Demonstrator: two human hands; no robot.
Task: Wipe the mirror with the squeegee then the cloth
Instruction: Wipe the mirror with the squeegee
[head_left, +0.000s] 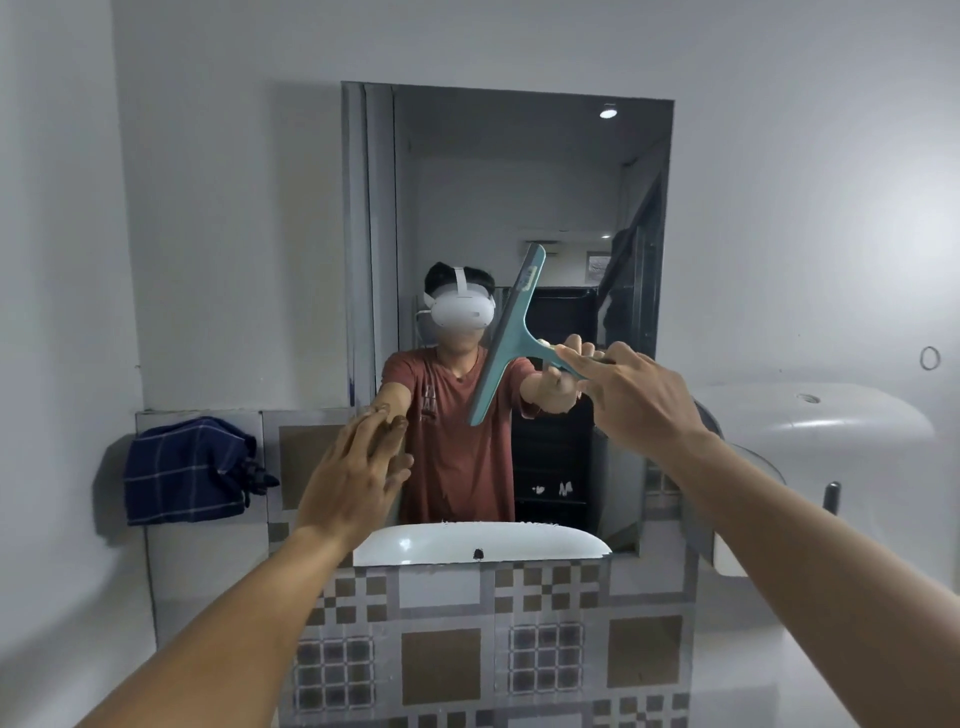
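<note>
My right hand grips the handle of the teal squeegee, with the fingers curled around it. The blade stands steeply tilted, its upper end leaning to the right and its lower end to the left, and it is in front of the middle part of the mirror. I cannot tell for sure if the rubber edge presses on the glass or is only very close to it.

My left hand holds nothing. The fingers are straight and kept together, and their tips touch the mirror near its lower left side, where they meet their own reflection.

The cloth is dark blue with thin light checks. It lies crumpled on a ledge to the left of the mirror, well apart from both hands, and one part of it hangs down over the edge.

In the bottom of the mirror a white sink is reflected. Under the mirror the wall is covered with patterned tiles in grey and brown. At the right side, near my forearm, there is a large white rounded object — I cannot tell what it is.
</note>
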